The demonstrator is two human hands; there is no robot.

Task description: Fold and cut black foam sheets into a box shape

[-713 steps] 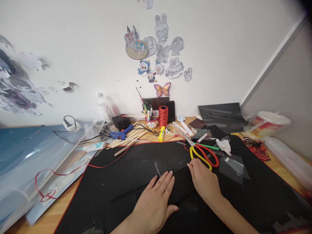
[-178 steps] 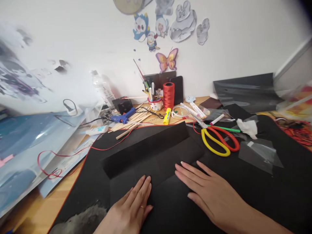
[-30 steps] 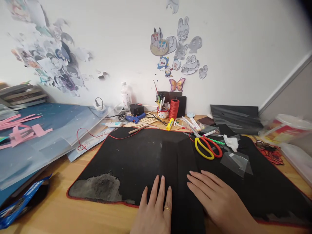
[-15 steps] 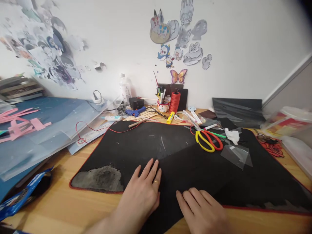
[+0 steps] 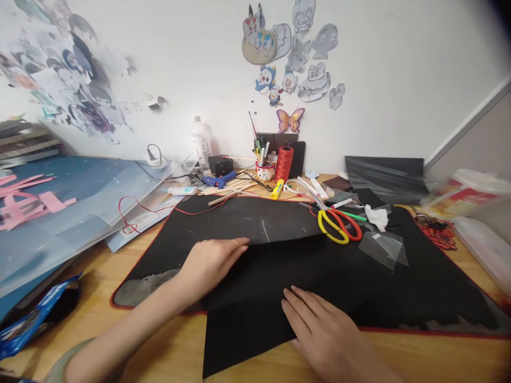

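Note:
A large black sheet of paper (image 5: 255, 314) lies over the black desk mat (image 5: 215, 213), its near corner hanging past the mat's red front edge onto the wooden table. My left hand (image 5: 211, 263) is closed at the sheet's far edge, with the fingertips at the rim; the thumb is mostly hidden. Flat on the sheet's near right part rests my right hand (image 5: 319, 324), fingers stretched out side by side. Yellow-and-red-handled scissors (image 5: 339, 226) lie beyond the sheet to the right.
Clear plastic scraps (image 5: 385, 250) and a crumpled white tissue (image 5: 376, 217) lie right of the scissors. Behind the mat are a blue glue gun (image 5: 219, 180), wooden sticks, a pen cup (image 5: 265, 171) and a red thread spool (image 5: 284, 164). Plastic sheeting (image 5: 96, 213) covers the left side.
My left hand has moved forward from lying flat on the sheet to closing at its far edge. The sheet's near left corner now shows. My right hand has slid slightly forward and flattened.

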